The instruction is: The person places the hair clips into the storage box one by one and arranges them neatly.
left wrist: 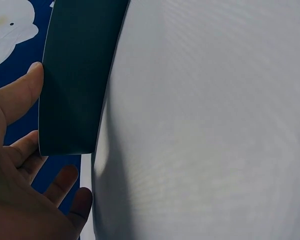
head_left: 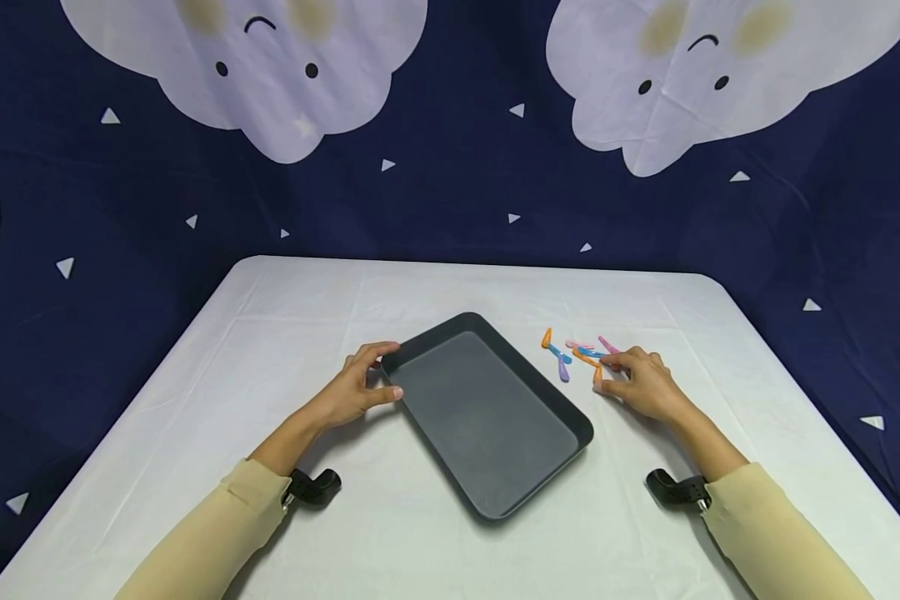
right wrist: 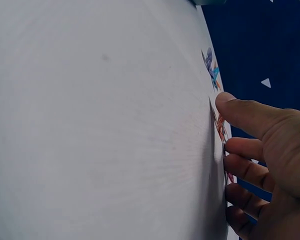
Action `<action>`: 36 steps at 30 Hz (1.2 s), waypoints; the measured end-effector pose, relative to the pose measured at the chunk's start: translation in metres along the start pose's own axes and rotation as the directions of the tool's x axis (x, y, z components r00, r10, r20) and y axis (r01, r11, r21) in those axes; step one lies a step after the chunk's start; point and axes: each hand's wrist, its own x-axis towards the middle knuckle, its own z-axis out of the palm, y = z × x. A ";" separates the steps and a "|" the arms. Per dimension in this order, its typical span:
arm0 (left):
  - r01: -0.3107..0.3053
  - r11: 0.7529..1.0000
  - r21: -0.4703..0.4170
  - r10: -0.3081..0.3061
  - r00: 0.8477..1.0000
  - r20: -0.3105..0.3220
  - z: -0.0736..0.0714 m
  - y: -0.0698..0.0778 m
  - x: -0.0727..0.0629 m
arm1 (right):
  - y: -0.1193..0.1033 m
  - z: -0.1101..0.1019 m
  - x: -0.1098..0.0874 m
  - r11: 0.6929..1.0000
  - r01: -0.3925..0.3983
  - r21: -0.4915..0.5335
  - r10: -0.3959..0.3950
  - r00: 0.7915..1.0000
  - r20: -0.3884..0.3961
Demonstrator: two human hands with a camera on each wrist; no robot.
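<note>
A dark grey baking tray (head_left: 487,417) lies turned at an angle on the white table. My left hand (head_left: 360,385) is at its left corner, thumb (left wrist: 27,95) and forefinger fairly straight and touching the rim, the other fingers loose beside it. Right of the tray lie several small hair clips, among them an orange clip (head_left: 547,337), a purple clip (head_left: 563,370) and a pink clip (head_left: 607,344). Over the near side of this group is my right hand (head_left: 645,385), its thumb (right wrist: 245,112) apart from the fingers, beside another orange clip (head_left: 597,375). Some clips are partly hidden by the fingers.
The white cloth-covered table (head_left: 330,300) ends at a dark blue backdrop (head_left: 450,200) with clouds and triangles. A black wrist camera (head_left: 315,488) sits by the left sleeve, and a second black wrist camera (head_left: 675,489) by the right.
</note>
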 end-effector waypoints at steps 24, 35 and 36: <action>0.001 1.000 0.000 -0.001 1.000 0.009 0.001 0.004 -0.001 | 0.001 0.002 0.001 0.999 -0.022 0.042 0.023 1.000 -0.011; -0.002 1.000 -0.001 0.002 1.000 0.006 0.000 0.004 -0.002 | -0.003 0.002 0.000 0.997 -0.057 0.060 0.058 0.998 -0.024; 0.000 1.000 -0.001 0.000 1.000 0.007 0.000 0.004 -0.002 | -0.004 0.002 0.000 0.997 -0.055 0.054 0.056 0.998 -0.026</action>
